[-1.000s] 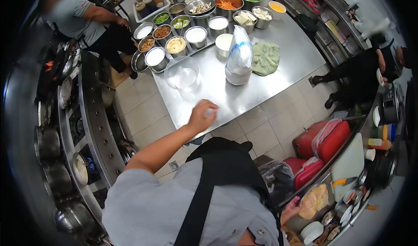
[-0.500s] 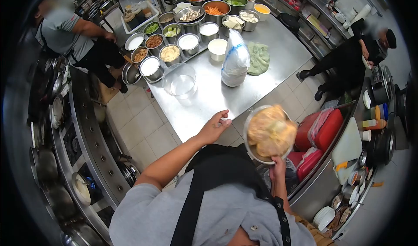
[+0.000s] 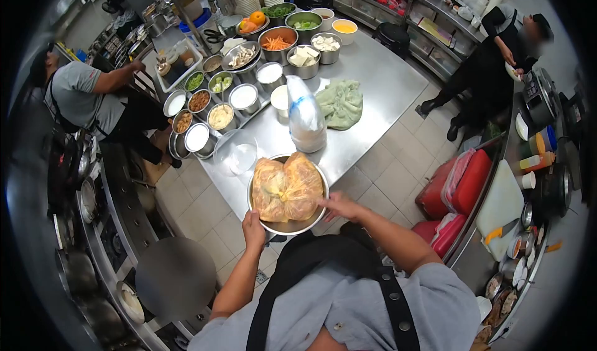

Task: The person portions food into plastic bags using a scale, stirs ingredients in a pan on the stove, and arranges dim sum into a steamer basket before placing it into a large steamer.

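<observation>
Swung across from the right to the near edge of the steel table (image 3: 388, 93), the metal bowl (image 3: 292, 231) is now carrying plastic-wrapped orange food (image 3: 292, 186). The left hand (image 3: 253, 231) is clasping its rim; whether the blurred right hand (image 3: 342, 207) is gripping, I cannot tell.

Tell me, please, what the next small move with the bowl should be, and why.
Probably firm up the right hand on the metal bowl: its blurred fingers seem only to meet the rim, while the left hand grips the other side. The bowl carries bulky plastic-wrapped contents and, in this view, reaches past the near edge of the table.
</observation>
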The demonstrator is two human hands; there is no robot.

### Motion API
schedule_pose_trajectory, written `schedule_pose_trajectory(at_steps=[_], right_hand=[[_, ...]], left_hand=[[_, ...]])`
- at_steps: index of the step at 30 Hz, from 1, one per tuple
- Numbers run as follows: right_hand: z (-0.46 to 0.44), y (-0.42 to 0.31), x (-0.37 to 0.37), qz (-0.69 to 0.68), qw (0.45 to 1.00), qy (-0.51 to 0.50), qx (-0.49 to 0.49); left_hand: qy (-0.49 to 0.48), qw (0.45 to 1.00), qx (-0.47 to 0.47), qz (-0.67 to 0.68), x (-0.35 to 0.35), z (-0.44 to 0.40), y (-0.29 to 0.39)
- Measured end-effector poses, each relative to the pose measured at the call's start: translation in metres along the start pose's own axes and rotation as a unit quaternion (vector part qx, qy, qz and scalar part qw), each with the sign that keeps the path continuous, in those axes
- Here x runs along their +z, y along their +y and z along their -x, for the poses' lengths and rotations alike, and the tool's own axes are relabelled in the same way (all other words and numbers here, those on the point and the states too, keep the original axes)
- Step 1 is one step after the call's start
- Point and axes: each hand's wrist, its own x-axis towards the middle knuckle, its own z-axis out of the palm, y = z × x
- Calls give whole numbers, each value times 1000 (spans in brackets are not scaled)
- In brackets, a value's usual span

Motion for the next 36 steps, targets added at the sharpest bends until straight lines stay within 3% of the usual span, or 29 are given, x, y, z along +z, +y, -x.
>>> schedule_pose_trajectory(at_steps=[1, 2, 3, 5, 8, 12, 13, 15, 17, 18, 19, 20, 21, 23, 25, 26, 27, 28, 29, 30, 33, 34, 36], right_hand=[[-8, -11, -20, 83, 996, -11, 4], [-19, -23, -38, 163, 980, 92, -66], [-27, -38, -56, 239, 942, 190, -136], [-41, -81, -90, 353, 820, 277, -356], [-95, -94, -129, 518, 767, 220, -308], [-136, -105, -179, 561, 768, 197, -239], [-138, -110, -193, 556, 760, 221, -253], [-139, -121, -221, 527, 776, 236, -254], [-168, -103, -243, 537, 757, 220, -299], [-177, -95, -255, 544, 747, 217, -316], [-175, -101, -259, 507, 785, 188, -302], [-185, -90, -259, 492, 771, 220, -339], [-175, -105, -256, 446, 821, 186, -305], [-200, -84, -254, 314, 898, 125, -282], [-243, -59, -261, 370, 882, 87, -280], [-182, -111, -269, 402, 887, 45, -220], [-199, -110, -280, 325, 905, -20, -274], [-188, -127, -295, 286, 890, -23, -354], [-193, -126, -310, 195, 904, 5, -381], [-145, -153, -331, 217, 904, 61, -362], [-67, -181, -403, 174, 909, 121, -359], [-45, -186, -430, 200, 897, 160, -360], [-3, -190, -486, 246, 859, 258, -368]], left_hand=[[18, 999, -10, 38, 7, 3, 2], [40, 996, -19, 77, 16, 5, 5], [65, 991, -28, 117, 26, 10, 8], [95, 980, -41, 171, 39, 10, 10], [146, 965, -62, 209, 57, 14, 20], [211, 952, -117, 188, 65, 21, 27], [300, 951, -43, 67, 67, 32, 28], [438, 874, 111, -178, 82, 38, 36], [428, 860, 224, -164, 123, 64, 107], [383, 859, 305, -148, 137, 65, 123], [297, 886, 341, -100, 154, 67, 140], [202, 918, 333, -76, 177, 66, 155], [99, 939, 327, -51, 198, 61, 171], [-45, 928, 324, -178, 244, 49, 202], [-156, 899, 342, -224, 285, 22, 202], [-188, 897, 340, -212, 305, 8, 204], [-217, 894, 331, -210, 319, -6, 200], [-271, 894, 277, -225, 327, -23, 188], [-313, 890, 220, -247, 339, -43, 186], [-329, 882, 244, -232, 361, -42, 217], [-402, 856, 242, -217, 417, -80, 215], [-420, 859, 182, -230, 437, -91, 220], [-455, 827, 225, -240, 467, -98, 246]])
